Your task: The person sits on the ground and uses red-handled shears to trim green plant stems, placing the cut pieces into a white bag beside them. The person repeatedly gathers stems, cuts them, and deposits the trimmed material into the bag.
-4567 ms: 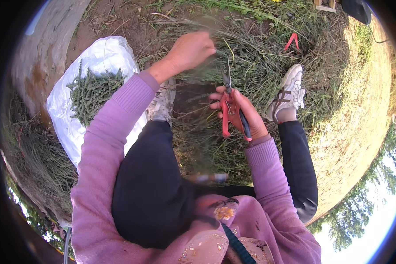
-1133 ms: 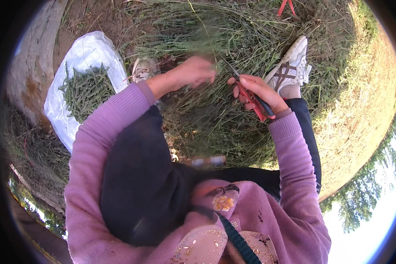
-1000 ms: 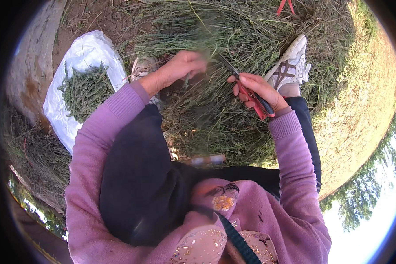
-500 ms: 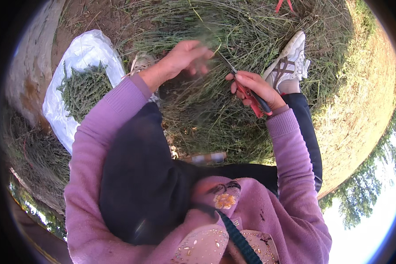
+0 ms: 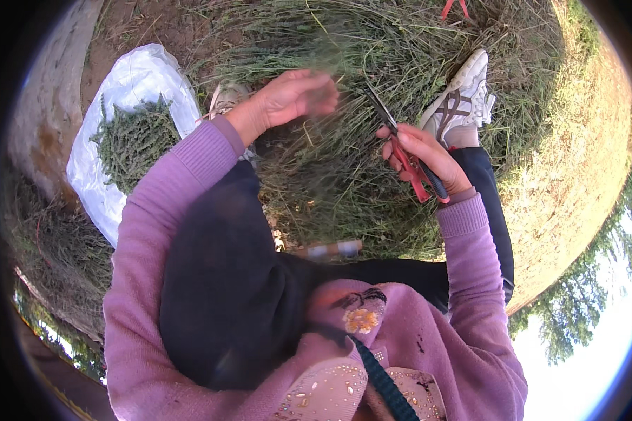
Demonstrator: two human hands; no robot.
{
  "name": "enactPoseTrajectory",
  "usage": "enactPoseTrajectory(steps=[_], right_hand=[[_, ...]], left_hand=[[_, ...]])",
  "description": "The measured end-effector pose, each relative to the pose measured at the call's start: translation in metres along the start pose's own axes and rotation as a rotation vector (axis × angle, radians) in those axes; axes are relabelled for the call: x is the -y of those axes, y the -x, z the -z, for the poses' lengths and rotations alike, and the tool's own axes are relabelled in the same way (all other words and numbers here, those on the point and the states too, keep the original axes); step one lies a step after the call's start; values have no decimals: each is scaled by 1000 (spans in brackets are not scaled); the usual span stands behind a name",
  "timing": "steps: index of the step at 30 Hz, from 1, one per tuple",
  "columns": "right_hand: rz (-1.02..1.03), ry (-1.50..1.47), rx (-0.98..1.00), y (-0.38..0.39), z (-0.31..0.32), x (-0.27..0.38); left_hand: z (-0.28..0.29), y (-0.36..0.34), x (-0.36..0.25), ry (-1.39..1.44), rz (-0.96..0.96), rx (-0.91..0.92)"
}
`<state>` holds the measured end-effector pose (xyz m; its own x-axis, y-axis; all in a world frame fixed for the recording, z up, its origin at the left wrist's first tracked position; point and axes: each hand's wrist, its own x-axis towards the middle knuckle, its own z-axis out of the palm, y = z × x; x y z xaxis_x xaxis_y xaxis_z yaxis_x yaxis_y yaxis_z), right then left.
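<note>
My right hand is closed around a pair of garden shears with red and black handles. Their slim dark blades point up and to the left over the heap of cut green stems. To the left, my left hand hangs above the same stems, apart from the blades. Motion smears its fingers, and whether they hold anything is unclear. A white plastic sheet or bag on the left bears a pile of short green sprigs.
My white shoe rests on the stems at right; the other shoe is partly behind my left wrist. A short tube-like object lies near my legs. Red strips show at the far edge. More stems lie far left.
My right hand has drawn back to the right and toward me with the shears, so the blades are farther from my left hand. The left hand has shifted slightly and its fingers stay blurred.
</note>
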<state>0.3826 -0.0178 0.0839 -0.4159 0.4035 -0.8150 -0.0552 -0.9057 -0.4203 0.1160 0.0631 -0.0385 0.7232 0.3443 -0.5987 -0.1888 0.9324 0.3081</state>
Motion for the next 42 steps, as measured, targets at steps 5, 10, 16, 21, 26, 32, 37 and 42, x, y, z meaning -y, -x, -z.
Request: enactPoseTrajectory(steps=[5, 10, 16, 21, 26, 32, 37, 42], right_hand=[[-10, -87, 13, 5, -5, -6], [-38, -109, -8, -3, -12, -17], [5, -115, -6, -18, -20, -17], [-13, -177, -64, -28, -26, -14], [-33, -91, -63, -31, -26, -17], [-44, -65, -128, -32, -25, -25], [-71, -117, -119, -8, -20, -36], [-12, -128, -136, -2, -27, -35]], left_hand=[[-5, 12, -22, -138, -87, 56], [-20, 6, -11, -131, -107, 78], [-16, 5, -4, -80, -104, 69], [-12, 5, -2, -92, -105, 76], [-3, 10, -4, -72, -74, -12], [-4, -2, -2, -322, -175, -125], [-1, -5, -3, -444, -142, -312], [-10, -16, 1, -501, 61, -399]])
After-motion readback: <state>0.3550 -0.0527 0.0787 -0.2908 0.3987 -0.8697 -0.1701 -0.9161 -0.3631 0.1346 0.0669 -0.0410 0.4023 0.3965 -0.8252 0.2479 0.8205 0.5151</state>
